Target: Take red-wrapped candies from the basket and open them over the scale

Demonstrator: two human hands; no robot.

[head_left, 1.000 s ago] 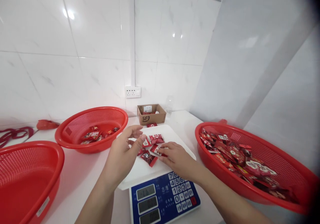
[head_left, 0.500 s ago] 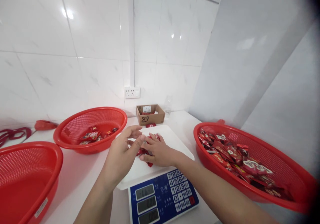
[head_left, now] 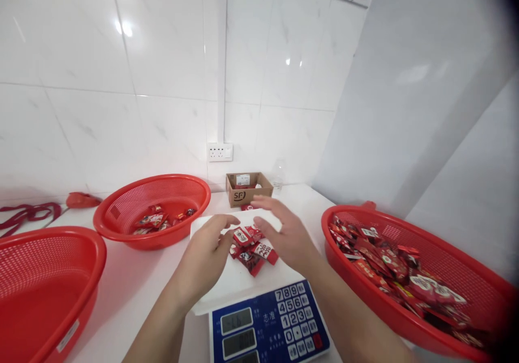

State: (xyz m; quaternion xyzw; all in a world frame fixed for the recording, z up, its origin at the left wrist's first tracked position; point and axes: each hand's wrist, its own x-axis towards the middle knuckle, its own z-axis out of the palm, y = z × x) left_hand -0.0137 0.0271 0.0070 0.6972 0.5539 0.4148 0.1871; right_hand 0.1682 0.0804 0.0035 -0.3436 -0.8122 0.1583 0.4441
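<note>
Several small red snack packets (head_left: 252, 248) lie in a loose pile on the white pan (head_left: 227, 284) of a digital scale. My left hand (head_left: 208, 252) is at the pile's left edge, fingers curved and thumb apart, holding nothing that I can see. Above the right side of the pile, my right hand (head_left: 286, 233) has its fingers and thumb spread, with nothing in it. The scale's blue keypad panel (head_left: 270, 319) faces me, between my forearms. Its displays are too blurred to read surely.
A red basket (head_left: 405, 228) full of red packets stands at the right. At the left are a red basket (head_left: 117, 230) with a few packets and another red basket (head_left: 44, 292). Behind the scale sit a cardboard box (head_left: 247, 190) and a clear bottle (head_left: 279, 173); a socket (head_left: 220, 152) is on the wall.
My right hand has lifted off the packets and moved right, so the pile now shows. My left hand has shifted slightly. The whole view has moved a little.
</note>
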